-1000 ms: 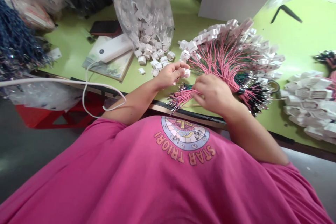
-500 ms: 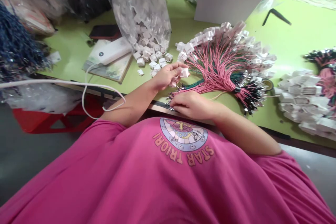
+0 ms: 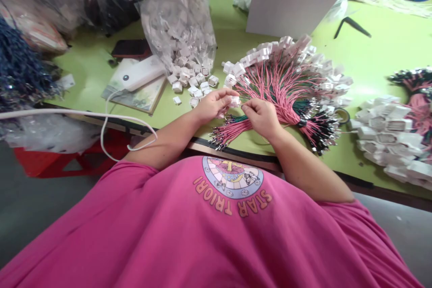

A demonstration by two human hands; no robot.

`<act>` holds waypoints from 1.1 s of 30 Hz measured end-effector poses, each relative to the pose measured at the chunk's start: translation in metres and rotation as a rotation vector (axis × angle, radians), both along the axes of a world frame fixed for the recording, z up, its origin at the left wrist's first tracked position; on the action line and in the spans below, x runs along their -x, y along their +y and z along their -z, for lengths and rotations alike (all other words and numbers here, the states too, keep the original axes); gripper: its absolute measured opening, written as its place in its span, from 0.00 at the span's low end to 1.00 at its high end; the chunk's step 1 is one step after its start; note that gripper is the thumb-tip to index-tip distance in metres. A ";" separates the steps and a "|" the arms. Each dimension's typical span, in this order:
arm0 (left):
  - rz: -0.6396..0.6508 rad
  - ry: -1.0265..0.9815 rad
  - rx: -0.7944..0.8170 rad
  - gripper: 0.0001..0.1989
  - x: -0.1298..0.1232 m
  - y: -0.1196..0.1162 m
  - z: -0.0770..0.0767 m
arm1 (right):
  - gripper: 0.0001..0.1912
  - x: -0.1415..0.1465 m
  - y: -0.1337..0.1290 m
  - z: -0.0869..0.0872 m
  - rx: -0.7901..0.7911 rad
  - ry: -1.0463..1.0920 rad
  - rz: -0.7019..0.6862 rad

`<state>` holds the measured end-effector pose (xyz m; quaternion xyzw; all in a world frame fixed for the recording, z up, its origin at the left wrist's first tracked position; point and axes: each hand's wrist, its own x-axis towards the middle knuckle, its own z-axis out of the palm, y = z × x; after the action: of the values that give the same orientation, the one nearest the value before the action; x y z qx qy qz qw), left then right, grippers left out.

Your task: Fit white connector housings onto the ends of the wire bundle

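Wires (image 3: pixel 232 131), pink with some green, lie in a loose sheaf near the table edge, and from the head view, the only one to go through, I can follow both hands over them. Half a second ago the right hand (image 3: pixel 262 118) was down at the metal-tipped ends of that sheaf; now it has come up and sits just beside the white connector (image 3: pixel 234 101). Its thumb and fingers meet in a narrow pinch, though I can't tell from where I stand whether a wire is caught in it. The left hand (image 3: pixel 212 108) has kept its place, gripping that connector between thumb and fingers above the sheaf's far side. To my eye, the shift brings the work back to the connector itself. Loose white housings (image 3: pixel 194 80) spill from a clear bag (image 3: pixel 178 20) nearby, and a tied bundle (image 3: pixel 275 76) fans out beyond the right hand on the green table (image 3: pixel 357 60).
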<state>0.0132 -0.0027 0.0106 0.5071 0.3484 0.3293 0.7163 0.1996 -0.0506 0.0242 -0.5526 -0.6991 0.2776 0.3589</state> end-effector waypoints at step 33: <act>-0.006 0.059 0.041 0.24 -0.004 -0.005 0.003 | 0.13 0.003 -0.007 0.013 -0.311 -0.758 -0.104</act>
<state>0.0174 -0.0081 0.0080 0.5009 0.3776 0.3089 0.7149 0.1969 -0.0573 0.0108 -0.5189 -0.8424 -0.0370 0.1408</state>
